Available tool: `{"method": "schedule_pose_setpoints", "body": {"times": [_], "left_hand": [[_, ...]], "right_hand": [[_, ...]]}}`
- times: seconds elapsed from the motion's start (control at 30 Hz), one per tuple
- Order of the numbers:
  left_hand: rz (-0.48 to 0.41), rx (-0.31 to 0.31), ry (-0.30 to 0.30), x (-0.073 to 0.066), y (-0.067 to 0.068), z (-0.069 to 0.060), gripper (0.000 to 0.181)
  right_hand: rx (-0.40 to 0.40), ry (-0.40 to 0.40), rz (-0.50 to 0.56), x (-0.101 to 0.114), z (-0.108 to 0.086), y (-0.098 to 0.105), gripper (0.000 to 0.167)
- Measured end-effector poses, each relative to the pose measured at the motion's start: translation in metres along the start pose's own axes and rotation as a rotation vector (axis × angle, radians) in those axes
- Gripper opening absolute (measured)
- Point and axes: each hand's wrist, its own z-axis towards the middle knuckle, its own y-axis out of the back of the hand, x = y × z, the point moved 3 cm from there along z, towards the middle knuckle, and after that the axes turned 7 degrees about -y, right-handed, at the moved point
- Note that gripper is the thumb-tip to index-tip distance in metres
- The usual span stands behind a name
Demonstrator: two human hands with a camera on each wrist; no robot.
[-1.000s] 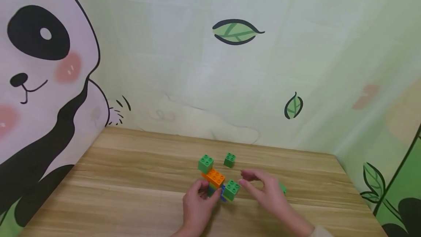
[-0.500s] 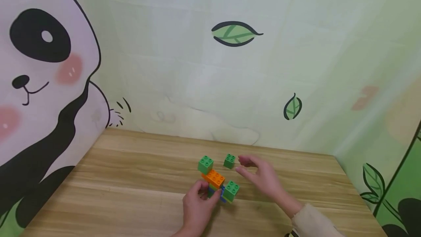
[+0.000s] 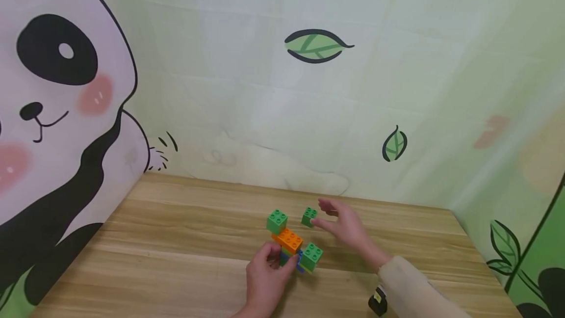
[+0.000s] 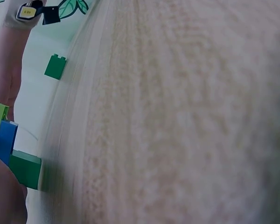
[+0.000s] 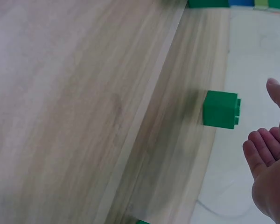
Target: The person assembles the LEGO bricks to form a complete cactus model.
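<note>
Nearest, the left hand (image 3: 268,271) pinches the lower part of a toy-brick model (image 3: 289,241) of joined green, orange and blue bricks. Farther off, toward the middle of the far edge of the table (image 3: 176,220), the right hand (image 3: 346,225) hangs with thumb and fingers spread wide just beside a loose green four-stud brick (image 3: 309,216); picking it up seems the step in hand, and the next move likely calls for closing thumb and fingers on opposite sides.
</note>
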Motion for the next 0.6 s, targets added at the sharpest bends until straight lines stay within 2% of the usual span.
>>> {"method": "schedule_pose_setpoints", "body": {"times": [0.4,0.6], "left_hand": [[-0.012,0.006,0.011,0.003,0.000,0.001,0.028],[-0.017,0.017,0.033,0.001,0.001,0.001,0.029]], "right_hand": [[0.023,-0.049,0.024,-0.020,0.019,-0.025,0.073],[0.019,-0.084,0.040,-0.028,0.023,-0.032,0.073]]}}
